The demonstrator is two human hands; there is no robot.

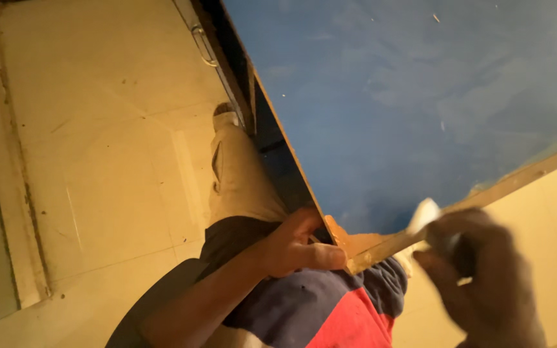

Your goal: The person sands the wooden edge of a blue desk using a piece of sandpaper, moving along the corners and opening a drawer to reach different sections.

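The right hand point(485, 277) is sitting nearest the camera at the lower right, blurred, with its fingers curling closed around a small whitish object point(428, 222), perhaps a cloth or block, which is pressing against the bare wooden edge of the large blue-surfaced flat board point(414, 96). Just to the left, the left hand point(301, 245) is gripping the board's near corner, thumb lying along the orange-brown chipped wood and fingers wrapping underneath. Below the hands, the person's dark blue and red shirt point(330, 309) is showing, and a leg in beige trousers point(240, 174) is stretching away beside the board's long edge. Farther off, the pale tiled floor point(98, 129) is spreading to the left, and a metal handle point(204, 45) is showing near the top.
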